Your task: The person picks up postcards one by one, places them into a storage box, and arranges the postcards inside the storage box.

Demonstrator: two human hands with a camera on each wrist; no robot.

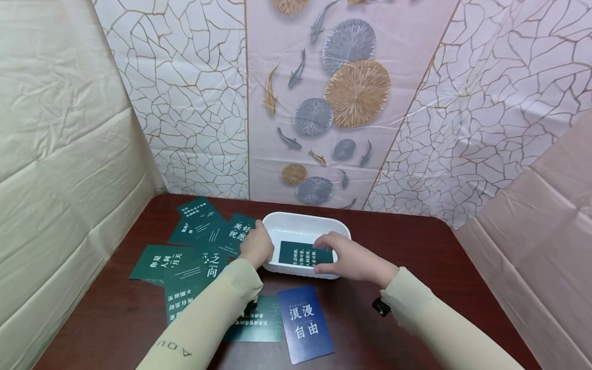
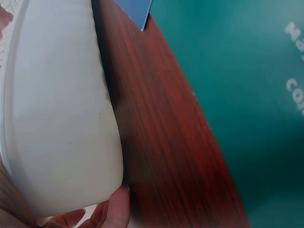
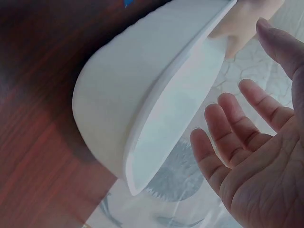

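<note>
A white oblong plastic box [image 1: 302,226] stands near the far side of the table, with a green card [image 1: 291,253] bearing white characters inside it. My left hand [image 1: 256,245] grips the box's left end; in the left wrist view its fingers [image 2: 118,209] curl round the box's end. Over the right part of the box is my right hand [image 1: 353,257], overlapping the card in the head view. The right wrist view shows that hand [image 3: 256,147] with fingers spread and relaxed, holding nothing. Whether it touches the card is unclear.
Several green cards [image 1: 185,277] lie overlapping on the left of the dark red wooden table [image 1: 407,246]. A blue card [image 1: 305,324] lies in front of the box, beside another green card [image 1: 259,329]. Patterned cloth [image 1: 319,103] hangs behind the table.
</note>
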